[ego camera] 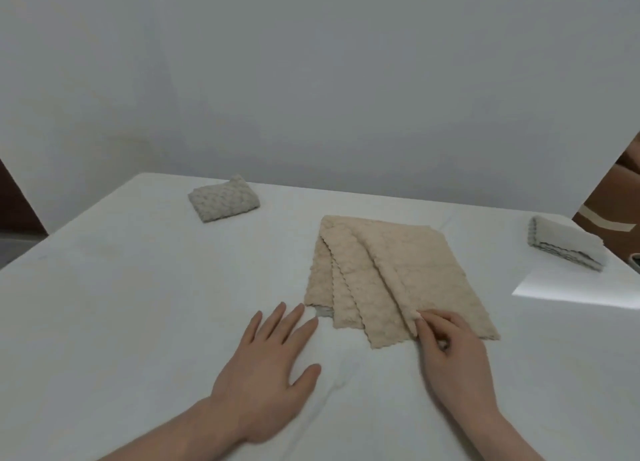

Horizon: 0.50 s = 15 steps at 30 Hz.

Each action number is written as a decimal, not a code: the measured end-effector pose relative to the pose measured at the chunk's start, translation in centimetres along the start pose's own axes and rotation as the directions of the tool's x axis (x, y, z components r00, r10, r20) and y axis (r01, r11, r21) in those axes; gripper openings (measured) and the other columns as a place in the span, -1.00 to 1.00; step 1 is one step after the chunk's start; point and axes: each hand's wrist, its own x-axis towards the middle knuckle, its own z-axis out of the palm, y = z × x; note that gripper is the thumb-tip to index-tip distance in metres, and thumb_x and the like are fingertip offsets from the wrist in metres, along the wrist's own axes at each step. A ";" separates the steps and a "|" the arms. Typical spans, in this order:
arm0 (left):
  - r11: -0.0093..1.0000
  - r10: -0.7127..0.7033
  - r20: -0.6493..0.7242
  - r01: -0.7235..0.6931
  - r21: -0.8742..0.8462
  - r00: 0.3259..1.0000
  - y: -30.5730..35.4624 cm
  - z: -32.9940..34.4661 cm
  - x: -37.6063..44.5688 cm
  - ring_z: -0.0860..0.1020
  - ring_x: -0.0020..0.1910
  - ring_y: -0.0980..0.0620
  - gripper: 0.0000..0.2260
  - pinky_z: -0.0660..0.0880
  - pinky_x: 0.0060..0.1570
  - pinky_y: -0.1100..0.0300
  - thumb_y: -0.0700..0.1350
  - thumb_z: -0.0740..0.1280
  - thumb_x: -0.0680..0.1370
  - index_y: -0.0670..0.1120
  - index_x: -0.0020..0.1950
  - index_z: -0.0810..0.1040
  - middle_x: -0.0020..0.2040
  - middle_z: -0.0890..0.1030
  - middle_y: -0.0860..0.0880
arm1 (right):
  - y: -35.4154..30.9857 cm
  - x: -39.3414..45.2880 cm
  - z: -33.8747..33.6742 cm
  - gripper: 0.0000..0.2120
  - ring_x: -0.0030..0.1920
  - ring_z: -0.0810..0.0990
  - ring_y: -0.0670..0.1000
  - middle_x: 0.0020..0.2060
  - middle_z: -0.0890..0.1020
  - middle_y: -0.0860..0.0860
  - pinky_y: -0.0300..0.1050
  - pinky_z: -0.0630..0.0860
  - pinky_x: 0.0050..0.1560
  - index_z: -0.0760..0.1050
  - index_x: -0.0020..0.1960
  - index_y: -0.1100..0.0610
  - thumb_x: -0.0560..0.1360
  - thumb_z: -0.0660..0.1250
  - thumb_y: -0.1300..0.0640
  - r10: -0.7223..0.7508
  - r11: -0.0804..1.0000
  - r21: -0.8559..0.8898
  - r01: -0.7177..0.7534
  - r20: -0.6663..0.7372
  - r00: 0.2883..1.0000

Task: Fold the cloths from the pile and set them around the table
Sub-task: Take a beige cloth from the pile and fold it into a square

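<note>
- A pile of beige cloths [398, 273] lay fanned out on the white table [138, 304], a little right of centre, its scalloped edges stepping down toward the near side.
- The right hand [450, 353] rested on the pile's near right corner, its fingers curled and its fingertips [420, 318] pinching the edge of the top cloth layer.
- The left hand [273, 367] lay flat on the table just left of the pile, fingers straight and spread, holding nothing; its fingertips reached almost to the pile's near left corner.
- A folded grey cloth [223, 199] sat at the far left of the table, well apart from the pile.
- A second folded grey cloth [568, 244] sat at the far right edge of the table, also well apart from the pile.
- A brighter patch of light [568, 290] fell on the table just in front of that right-hand cloth.
- A plain pale wall [311, 79] stood behind the table.
</note>
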 end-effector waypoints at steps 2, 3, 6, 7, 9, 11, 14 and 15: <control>1.000 -0.023 -0.003 0.023 -0.017 1.000 0.4 -0.4 -0.3 -0.32 0.59 0.22 -0.40 -0.28 0.59 0.06 0.32 -0.07 0.63 0.22 0.66 -0.06 0.62 -0.21 0.27 | -0.1 0.1 -0.4 -0.88 -0.03 0.58 -0.31 -0.03 0.63 -0.25 -0.50 0.42 -0.07 0.69 0.04 -0.06 0.59 0.36 0.06 0.031 0.991 0.129 -0.020 -0.081 0.996; 0.999 -0.030 -0.006 0.030 -0.041 1.000 0.4 -0.3 -0.6 -0.26 0.60 0.22 -0.40 -0.26 0.59 0.08 0.32 -0.04 0.62 0.21 0.66 -0.01 0.63 -0.14 0.27 | -0.1 -0.1 -0.7 -0.87 -0.05 0.58 -0.32 -0.04 0.65 -0.24 -0.50 0.42 -0.05 0.68 0.04 -0.06 0.60 0.36 0.06 0.057 0.981 0.192 -0.032 -0.129 0.990; 0.995 -0.055 -0.078 0.048 -0.086 0.995 0.4 -0.1 -1.1 -0.08 0.63 0.18 -0.41 -0.18 0.60 0.14 0.30 0.05 0.62 0.17 0.63 0.15 0.64 0.06 0.22 | -0.3 -1.2 -1.6 -0.86 -0.11 0.62 -0.22 -0.07 0.67 -0.24 -0.21 0.51 0.02 0.67 0.03 -0.08 0.60 0.35 0.10 0.107 0.954 0.299 -0.031 -0.243 0.964; 0.993 -0.069 -0.092 0.059 -0.103 0.993 0.6 -0.1 -1.2 -0.03 0.63 0.17 -0.43 -0.14 0.60 0.14 0.28 0.07 0.62 0.15 0.62 0.20 0.64 0.10 0.20 | -0.4 -1.7 -1.8 -0.86 -0.11 0.63 -0.19 -0.08 0.68 -0.22 -0.15 0.52 0.02 0.68 0.03 -0.07 0.60 0.35 0.10 0.107 0.951 0.307 -0.025 -0.253 0.961; 0.988 -0.106 -0.108 0.092 -0.124 0.988 1.1 0.0 -1.9 0.02 0.63 0.13 -0.46 -0.11 0.60 0.13 0.23 0.08 0.64 0.12 0.61 0.24 0.64 0.15 0.14 | -0.8 -2.8 -2.0 -0.85 -0.13 0.65 -0.11 -0.12 0.70 -0.18 -0.12 0.52 -0.03 0.68 0.02 -0.03 0.61 0.33 0.11 0.088 0.954 0.300 -0.012 -0.240 0.967; 0.985 -0.137 -0.110 0.123 -0.121 0.984 1.8 0.2 -2.6 0.05 0.63 0.09 -0.49 -0.08 0.60 0.11 0.17 0.06 0.67 0.08 0.61 0.25 0.64 0.17 0.10 | -1.0 -4.0 -2.2 -0.85 -0.17 0.67 -0.06 -0.20 0.70 -0.16 -0.09 0.55 -0.09 0.67 0.00 -0.03 0.61 0.32 0.10 0.059 0.955 0.296 0.010 -0.224 0.973; 0.987 -0.147 -0.188 0.131 -0.093 0.971 2.4 0.4 -3.5 0.23 0.56 0.08 -0.56 0.09 0.55 0.14 0.10 0.09 0.67 0.05 0.54 0.37 0.57 0.32 0.09 | -1.7 -5.8 -2.6 -0.83 -0.16 0.65 -0.15 -0.22 0.69 -0.20 -0.05 0.57 -0.10 0.64 -0.06 -0.08 0.62 0.31 0.11 -0.037 0.966 0.243 0.090 -0.214 0.976; 0.988 -0.143 -0.226 0.126 -0.091 0.964 2.6 0.4 -3.9 0.32 0.49 0.09 -0.58 0.17 0.50 0.17 0.09 0.11 0.66 0.04 0.49 0.42 0.50 0.41 0.10 | -1.9 -6.4 -2.7 -0.82 -0.15 0.64 -0.17 -0.22 0.68 -0.23 -0.08 0.56 -0.11 0.62 -0.08 -0.10 0.62 0.31 0.12 -0.080 0.968 0.218 0.124 -0.201 0.976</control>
